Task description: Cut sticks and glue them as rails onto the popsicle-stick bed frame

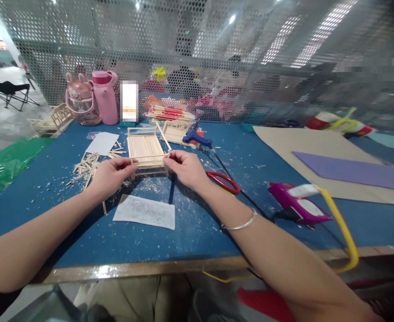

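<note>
A small furniture model (145, 146) built of thin wooden sticks, with a slatted top and short legs, stands on the blue table. At its front left corner, the fingers of my left hand (114, 173) are pinched together. My right hand (187, 167) pinches the front right corner, close to a stick that slants up and back. Thin sticks run along the model's front edge between both hands; whether one is loose I cannot tell. Left of the model lies a heap of cut stick pieces (86, 165). A white sandpaper-like sheet (145, 212) lies nearer the table edge.
Behind the model lie a blue glue gun (198, 137) and bundled red-tipped sticks (170, 114). Red-handled pliers or scissors (224, 181) and a purple tool with a yellow strap (299, 203) sit to the right. Pink bottles (105, 100) stand by the perforated screen (217, 53). Purple foam (351, 171) lies far right.
</note>
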Demonstrator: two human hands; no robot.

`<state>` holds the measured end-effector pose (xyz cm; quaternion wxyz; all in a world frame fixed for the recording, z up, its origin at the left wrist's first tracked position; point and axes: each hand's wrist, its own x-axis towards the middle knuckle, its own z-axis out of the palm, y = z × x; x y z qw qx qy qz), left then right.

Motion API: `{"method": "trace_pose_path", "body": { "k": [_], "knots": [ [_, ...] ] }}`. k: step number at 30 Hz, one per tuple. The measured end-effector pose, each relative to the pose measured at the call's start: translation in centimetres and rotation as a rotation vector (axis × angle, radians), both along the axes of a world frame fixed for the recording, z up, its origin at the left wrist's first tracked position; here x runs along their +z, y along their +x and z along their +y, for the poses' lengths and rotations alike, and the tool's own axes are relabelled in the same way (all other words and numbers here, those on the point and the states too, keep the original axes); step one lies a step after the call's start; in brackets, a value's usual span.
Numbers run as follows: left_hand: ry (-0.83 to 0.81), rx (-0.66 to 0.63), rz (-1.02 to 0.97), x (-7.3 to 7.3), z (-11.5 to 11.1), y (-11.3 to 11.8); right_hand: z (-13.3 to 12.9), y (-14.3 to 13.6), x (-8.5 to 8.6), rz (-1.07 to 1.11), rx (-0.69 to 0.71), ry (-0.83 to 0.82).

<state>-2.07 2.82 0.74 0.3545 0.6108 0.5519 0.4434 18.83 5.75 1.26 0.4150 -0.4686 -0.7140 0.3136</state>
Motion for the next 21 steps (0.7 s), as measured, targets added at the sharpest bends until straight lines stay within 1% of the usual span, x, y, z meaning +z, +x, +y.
{"method": "trace_pose_path", "body": {
  "k": [7, 17, 21],
  "knots": [
    [-0.021, 0.008, 0.001, 0.19, -0.19, 0.22, 0.40, 0.27, 0.06, 0.002, 0.060, -0.062],
    [-0.038, 0.020, -0.080, -0.36, -0.03, 0.23, 0.55, 0.52, 0.50, 0.000, 0.103, -0.109],
    [-0.013, 0.062, -0.006, 0.03, -0.26, 0.28, 0.68, 0.59, 0.40, 0.001, 0.118, -0.129]
  ]
}}
